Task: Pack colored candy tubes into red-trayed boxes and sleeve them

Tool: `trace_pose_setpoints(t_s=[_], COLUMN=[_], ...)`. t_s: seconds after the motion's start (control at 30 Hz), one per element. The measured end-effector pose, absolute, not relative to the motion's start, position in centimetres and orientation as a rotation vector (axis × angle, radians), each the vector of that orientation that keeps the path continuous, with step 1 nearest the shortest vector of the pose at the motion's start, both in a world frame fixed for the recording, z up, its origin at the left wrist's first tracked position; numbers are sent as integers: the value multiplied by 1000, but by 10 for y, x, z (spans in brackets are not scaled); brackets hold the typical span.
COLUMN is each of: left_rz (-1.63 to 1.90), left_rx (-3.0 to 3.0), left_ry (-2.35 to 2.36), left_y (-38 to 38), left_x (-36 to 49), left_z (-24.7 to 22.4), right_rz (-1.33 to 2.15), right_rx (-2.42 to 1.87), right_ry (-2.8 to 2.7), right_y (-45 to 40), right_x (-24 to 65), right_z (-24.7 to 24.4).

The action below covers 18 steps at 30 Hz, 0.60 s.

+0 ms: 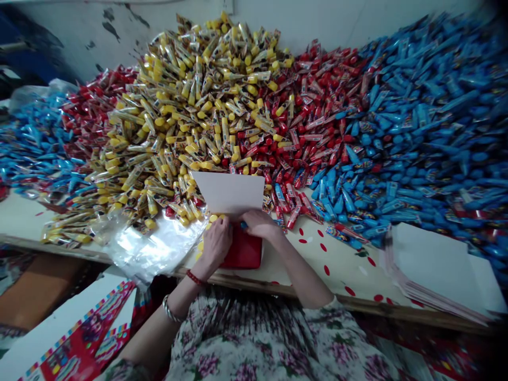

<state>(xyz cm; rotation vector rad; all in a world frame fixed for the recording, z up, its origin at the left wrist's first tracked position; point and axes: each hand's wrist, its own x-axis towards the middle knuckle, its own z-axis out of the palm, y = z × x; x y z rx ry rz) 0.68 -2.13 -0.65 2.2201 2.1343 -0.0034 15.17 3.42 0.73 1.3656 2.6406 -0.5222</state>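
**Left hand** (216, 244): at the lower edge of a white paper sheet (228, 193), above a red packet (243, 250). Wrist wears a red beaded bracelet (194, 278); forearm wears a metal bangle (170, 309). Fingers (220, 227) pressed together and bent downward, tips at the sheet's lower edge; whether they pinch it cannot be told.

**Right hand** (259, 224): beside the left hand, at the same edge of the sheet. Fingers (248, 217) pressed together, tips meeting the sheet. A small blue object (243, 225) shows at the fingers; any pinch cannot be told.

**White paper sheet**: held upright or tilted away from the person, its top edge against the heaped goods. Its lower edge is hidden by the hands.

**Red packet**: lying on a cream tabletop (337, 264) printed with red spots, directly under both hands.

**About the hands**: crumpled clear plastic sheets (153, 246) lie just left of the left hand. A stack of white paper (434, 267), its fanned edges pinkish, lies at the right end of the tabletop.

**Behind**: wrapped tube-shaped goods heaped against a scuffed wall (81, 37), in separate masses: yellow (198, 111), red (317, 114) and blue (428, 111), with further blue (35, 137) and red (95, 108) at far left.

**Below**: a floral-patterned top (246, 338) on the person; a printed carton (75, 338) at lower left.
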Motion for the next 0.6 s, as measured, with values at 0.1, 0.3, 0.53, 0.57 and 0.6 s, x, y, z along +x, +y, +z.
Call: trace_pose_setpoints(t_s=[0.1, 0.3, 0.53, 0.57, 0.6], left_rz=[-84, -109, 964, 1092, 1151], left_rx=[2238, 2238, 2029, 2011, 2033], left_ry=[2081, 2038, 2016, 2021, 2018], left_y=[-18, -6, -22, -24, -24], left_x=[11, 16, -16, -16, -15], left_z=[-9, -8, -2, -5, -8], right_rz=[-518, -511, -886, -989, -1077], right_rx=[1370, 1413, 1906, 2058, 2200], right_ry=[2647, 2590, 2895, 2889, 2861], right_y=[34, 28, -8, -13, -19], right_x=[151, 147, 169, 168, 166], right_z=[8, 11, -10, -17, -25])
